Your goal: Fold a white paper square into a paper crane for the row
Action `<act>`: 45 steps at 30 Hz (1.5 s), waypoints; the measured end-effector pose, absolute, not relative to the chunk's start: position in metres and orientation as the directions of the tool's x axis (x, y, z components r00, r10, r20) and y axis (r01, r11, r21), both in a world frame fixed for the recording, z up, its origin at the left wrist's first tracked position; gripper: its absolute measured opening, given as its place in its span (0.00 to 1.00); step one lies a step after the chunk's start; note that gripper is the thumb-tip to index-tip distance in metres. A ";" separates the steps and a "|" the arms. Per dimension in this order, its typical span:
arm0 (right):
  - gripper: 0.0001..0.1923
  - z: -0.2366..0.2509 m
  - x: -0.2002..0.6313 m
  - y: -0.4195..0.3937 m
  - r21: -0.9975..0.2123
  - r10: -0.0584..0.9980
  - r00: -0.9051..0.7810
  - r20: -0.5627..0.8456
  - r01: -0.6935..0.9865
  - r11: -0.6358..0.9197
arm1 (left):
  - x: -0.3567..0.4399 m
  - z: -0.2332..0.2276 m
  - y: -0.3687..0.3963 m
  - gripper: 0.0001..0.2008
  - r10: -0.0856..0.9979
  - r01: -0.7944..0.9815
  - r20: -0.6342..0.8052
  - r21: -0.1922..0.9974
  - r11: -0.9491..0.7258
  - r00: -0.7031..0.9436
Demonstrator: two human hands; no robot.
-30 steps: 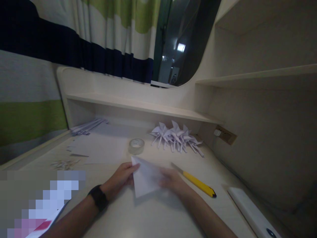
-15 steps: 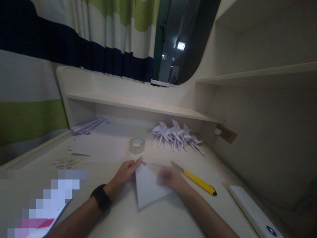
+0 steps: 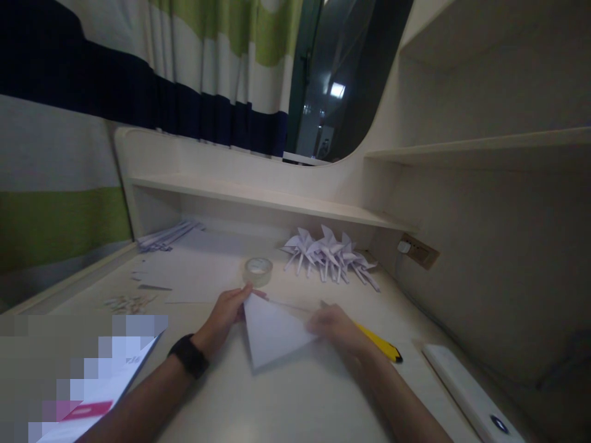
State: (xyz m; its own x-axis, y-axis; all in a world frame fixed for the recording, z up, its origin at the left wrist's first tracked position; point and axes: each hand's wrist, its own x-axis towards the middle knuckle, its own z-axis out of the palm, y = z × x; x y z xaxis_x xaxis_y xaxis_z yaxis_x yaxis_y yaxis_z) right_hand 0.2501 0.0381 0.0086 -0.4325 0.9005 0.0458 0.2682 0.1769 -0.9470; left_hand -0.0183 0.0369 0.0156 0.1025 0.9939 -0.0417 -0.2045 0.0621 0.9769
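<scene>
Right hand [image 3: 332, 325] out to sheet's right corner, left hand [image 3: 228, 309] nudged up-left

Half a second ago the right fingers were over the folded white sheet [image 3: 277, 335]; now they're at its right-hand corner, hand covering part of the yellow cutter [image 3: 378, 343] that showed whole before. Sheet's near corner has drawn back a little from the viewer.

Sheet sits between the two sets of fingers, spanning the gap, near corner pointing toward the viewer. Left fingers pinch its upper-left corner, thumb on top. Right fingers bunched and touching the opposite corner; blurred, can't tell if gripping or just pressing. Black wristband [image 3: 189, 355] on the left wrist.

Around the fingers: clear tape roll [image 3: 257, 280] just beyond the left fingertips. Paper pinwheels [image 3: 329, 249] in a cluster farther out, past the right fingers. Grey bit of cutter blade peeks out just past the right knuckles, handle end to their right. Flat sheets [image 3: 198, 267] beyond and left of the left fingers, paper strips [image 3: 168, 237] behind those. Small light bits [image 3: 130, 303] on the surface [image 3: 226, 400], well left of the left fingers. Long white object [image 3: 466, 387] well right of the right fingers.
</scene>
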 end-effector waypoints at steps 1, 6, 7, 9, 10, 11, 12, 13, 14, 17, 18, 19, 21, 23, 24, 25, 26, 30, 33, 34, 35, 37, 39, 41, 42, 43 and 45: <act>0.16 0.012 0.257 0.039 -0.949 0.886 -0.463 0.014 0.273 0.157 | -0.021 0.017 0.038 0.28 0.996 -0.216 -0.045 0.975 0.062 0.083; 0.15 0.022 0.281 0.048 -0.926 0.948 -0.301 0.107 0.316 0.205 | -0.026 0.010 0.043 0.28 0.998 -0.293 -0.061 0.954 0.066 0.027; 0.16 0.022 0.279 0.049 -0.920 0.954 -0.261 0.145 0.318 0.227 | -0.024 0.007 0.044 0.27 0.997 -0.299 -0.066 0.951 0.076 0.043; 0.17 0.021 0.266 0.045 -0.902 0.949 -0.248 0.197 0.333 0.274 | -0.019 0.001 0.044 0.27 0.992 -0.294 -0.065 0.951 0.093 0.104; 0.18 0.019 0.256 0.042 -0.889 0.938 -0.289 0.192 0.354 0.291 | -0.015 -0.002 0.043 0.26 0.988 -0.284 -0.059 0.954 0.097 0.140; 0.19 0.017 0.246 0.038 -0.874 0.919 -0.349 0.184 0.369 0.315 | -0.012 -0.004 0.042 0.27 0.982 -0.272 -0.054 0.957 0.102 0.178; 0.19 0.014 0.236 0.034 -0.863 0.892 -0.420 0.166 0.375 0.337 | -0.008 -0.006 0.040 0.27 0.975 -0.259 -0.050 0.960 0.107 0.217; 0.19 0.011 0.227 0.030 -0.855 0.872 -0.465 0.153 0.381 0.353 | -0.004 -0.008 0.038 0.27 0.967 -0.246 -0.045 0.963 0.109 0.251; 0.20 0.008 0.220 0.026 -0.852 0.856 -0.504 0.116 0.392 0.346 | -0.001 -0.010 0.037 0.27 0.960 -0.236 -0.040 0.966 0.108 0.278; 0.21 0.003 0.213 0.020 -0.894 0.850 -0.525 -0.036 0.398 0.208 | 0.003 -0.009 0.033 0.27 0.950 -0.178 -0.019 0.981 0.077 0.311; 0.21 0.002 0.215 0.020 -0.914 0.859 -0.505 -0.083 0.381 0.137 | 0.002 -0.007 0.032 0.27 0.954 -0.153 -0.015 0.986 0.063 0.299; 0.21 0.002 0.218 0.020 -0.931 0.869 -0.480 -0.121 0.358 0.068 | 0.000 -0.004 0.032 0.27 0.962 -0.139 -0.009 0.989 0.049 0.274; 0.19 0.001 0.226 0.022 -0.952 0.887 -0.429 -0.169 0.305 -0.034 | -0.006 0.004 0.033 0.26 0.981 -0.147 0.017 0.989 0.011 0.191; 0.19 0.000 0.233 0.027 -0.971 0.920 -0.361 -0.154 0.227 -0.073 | -0.014 0.011 0.035 0.24 0.994 -0.179 0.049 0.983 -0.031 0.100; 0.20 -0.002 0.235 0.030 -0.982 0.940 -0.319 -0.124 0.177 -0.070 | -0.016 0.013 0.037 0.24 0.995 -0.182 0.044 0.983 -0.027 0.093; 0.21 -0.004 0.235 0.032 -0.992 0.963 -0.256 -0.079 0.119 -0.050 | -0.017 0.012 0.038 0.25 0.994 -0.182 0.025 0.983 -0.004 0.110; 0.22 -0.007 0.235 0.035 -0.996 0.978 -0.205 -0.047 0.085 -0.030 | -0.017 0.011 0.040 0.26 0.987 -0.175 -0.009 0.984 0.037 0.162; 0.24 -0.018 0.228 0.041 -0.998 0.995 -0.100 0.015 0.067 0.022 | -0.006 -0.004 0.040 0.29 0.921 0.088 -0.070 0.995 0.039 0.382; 0.22 -0.019 0.221 0.038 -0.995 0.997 -0.057 0.049 0.089 0.054 | 0.003 -0.011 0.036 0.26 0.915 0.298 0.014 0.944 -0.145 0.403; 0.21 -0.018 0.220 0.037 -0.992 0.997 -0.037 0.069 0.099 0.072 | 0.004 -0.012 0.034 0.26 0.925 0.329 0.035 0.929 -0.170 0.379; 0.20 -0.016 0.219 0.034 -0.986 0.994 -0.019 0.105 0.130 0.106 | 0.005 -0.011 0.033 0.26 0.938 0.343 0.045 0.924 -0.171 0.345; 0.23 -0.013 0.217 0.028 -0.937 0.975 -0.030 0.221 0.272 0.221 | 0.006 -0.009 0.031 0.25 0.961 0.325 0.050 0.935 -0.141 0.272; 0.26 -0.012 0.217 0.023 -0.811 0.929 -0.151 0.337 0.455 0.368 | 0.006 -0.006 0.029 0.24 0.970 0.281 0.043 0.953 -0.112 0.240; 0.29 -0.013 0.217 0.019 -0.678 0.877 -0.289 0.384 0.557 0.480 | 0.007 -0.003 0.028 0.23 0.971 0.252 0.037 0.963 -0.097 0.236; 0.30 -0.015 0.217 0.018 -0.634 0.857 -0.333 0.393 0.577 0.515 | 0.007 -0.002 0.027 0.23 0.972 0.252 0.038 0.963 -0.097 0.232; 0.29 -0.017 0.217 0.018 -0.603 0.843 -0.360 0.400 0.589 0.538 | 0.008 -0.001 0.027 0.23 0.973 0.259 0.038 0.961 -0.098 0.229; 0.28 -0.020 0.217 0.018 -0.576 0.837 -0.374 0.399 0.608 0.547 | 0.008 0.000 0.026 0.23 0.976 0.271 0.040 0.957 -0.099 0.216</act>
State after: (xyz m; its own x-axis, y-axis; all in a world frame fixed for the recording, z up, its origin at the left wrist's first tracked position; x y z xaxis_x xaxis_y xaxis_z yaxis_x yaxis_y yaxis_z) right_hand 0.2168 0.0183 -0.0197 -0.3744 0.8369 0.3992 0.6075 0.5467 -0.5763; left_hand 0.0083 0.0263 0.0001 0.2159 0.9756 0.0399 0.2709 -0.0990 0.9575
